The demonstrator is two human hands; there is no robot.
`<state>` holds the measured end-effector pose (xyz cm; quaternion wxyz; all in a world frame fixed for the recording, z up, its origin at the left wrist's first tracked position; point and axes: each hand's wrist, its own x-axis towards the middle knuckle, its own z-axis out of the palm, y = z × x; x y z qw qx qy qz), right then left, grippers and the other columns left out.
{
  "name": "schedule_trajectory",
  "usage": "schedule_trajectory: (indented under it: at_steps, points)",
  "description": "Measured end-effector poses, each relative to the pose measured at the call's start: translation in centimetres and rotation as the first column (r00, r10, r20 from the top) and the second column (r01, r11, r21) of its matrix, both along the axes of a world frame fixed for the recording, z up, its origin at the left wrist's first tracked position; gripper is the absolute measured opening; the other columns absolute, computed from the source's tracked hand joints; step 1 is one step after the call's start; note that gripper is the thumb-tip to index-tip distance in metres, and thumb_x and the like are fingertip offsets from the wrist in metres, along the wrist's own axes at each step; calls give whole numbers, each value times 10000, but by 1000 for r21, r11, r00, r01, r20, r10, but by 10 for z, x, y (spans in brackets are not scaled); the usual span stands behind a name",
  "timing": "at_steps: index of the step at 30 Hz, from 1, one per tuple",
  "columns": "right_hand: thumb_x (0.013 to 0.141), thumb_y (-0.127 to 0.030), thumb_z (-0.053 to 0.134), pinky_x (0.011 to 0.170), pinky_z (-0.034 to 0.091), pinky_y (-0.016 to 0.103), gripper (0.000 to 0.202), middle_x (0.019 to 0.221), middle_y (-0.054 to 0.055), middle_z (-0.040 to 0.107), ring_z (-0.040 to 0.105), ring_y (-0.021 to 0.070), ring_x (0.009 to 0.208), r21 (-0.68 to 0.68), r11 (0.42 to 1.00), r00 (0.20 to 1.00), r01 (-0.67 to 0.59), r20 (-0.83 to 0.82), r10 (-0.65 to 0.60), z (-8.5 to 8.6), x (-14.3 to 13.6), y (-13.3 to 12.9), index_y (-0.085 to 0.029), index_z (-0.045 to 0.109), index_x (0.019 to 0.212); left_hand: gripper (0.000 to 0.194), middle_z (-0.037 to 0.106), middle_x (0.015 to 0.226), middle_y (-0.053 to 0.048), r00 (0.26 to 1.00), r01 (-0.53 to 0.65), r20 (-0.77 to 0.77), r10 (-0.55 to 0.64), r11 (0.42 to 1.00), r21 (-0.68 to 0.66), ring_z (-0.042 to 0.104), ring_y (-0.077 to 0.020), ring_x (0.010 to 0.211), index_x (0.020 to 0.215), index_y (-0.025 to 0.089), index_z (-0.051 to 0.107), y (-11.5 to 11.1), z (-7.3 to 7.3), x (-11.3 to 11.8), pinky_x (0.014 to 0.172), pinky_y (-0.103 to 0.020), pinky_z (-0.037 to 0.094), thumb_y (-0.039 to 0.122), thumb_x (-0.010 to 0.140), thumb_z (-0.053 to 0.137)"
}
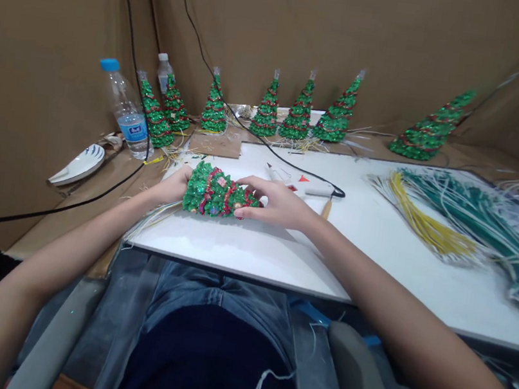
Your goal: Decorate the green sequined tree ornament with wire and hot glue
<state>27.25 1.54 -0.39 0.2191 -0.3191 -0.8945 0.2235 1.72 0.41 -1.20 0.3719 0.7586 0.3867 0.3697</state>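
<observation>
A small green tree (213, 193) with red garland and little ornaments lies on its side above the white board (252, 245), its tip pointing right. At its wide base is my left hand (175, 186), gripping it, with the fingertips hidden behind the base. My right hand (277, 204) is curled round the narrow end, thumb on the near side and fingers on the far side. Thin pale wires trail from under my left hand.
Several similar trees (214, 110) stand along the back. At left are a water bottle (133, 127) and a white dish (79, 164). A black cable (266, 150) crosses to a white tool (319, 189). Yellow wires (424, 220) and green strands (484, 221) lie right.
</observation>
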Motion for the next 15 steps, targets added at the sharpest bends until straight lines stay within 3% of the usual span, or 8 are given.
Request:
schedule_trajectory:
  at_steps: [9, 15]
  points:
    - [717, -522, 683, 682, 456, 318, 602, 984, 68, 671, 588, 177, 754, -12, 999, 999, -32, 5, 32, -2, 2, 0, -211, 559, 1217, 199, 694, 665, -13, 1000, -13, -4, 14, 999, 29, 567, -123, 570, 724, 127, 706, 0, 1, 1, 602, -238, 506, 296, 628, 751]
    - [721, -518, 684, 672, 457, 319, 591, 991, 62, 675, 591, 180, 749, -8, 1000, 1000, -20, 16, 20, -1, 1, -1, -221, 558, 1215, 232, 647, 582, -7, 999, -25, -20, 26, 999, 20, 583, -150, 590, 661, 128, 675, 0, -1, -1, 611, -256, 505, 337, 613, 761]
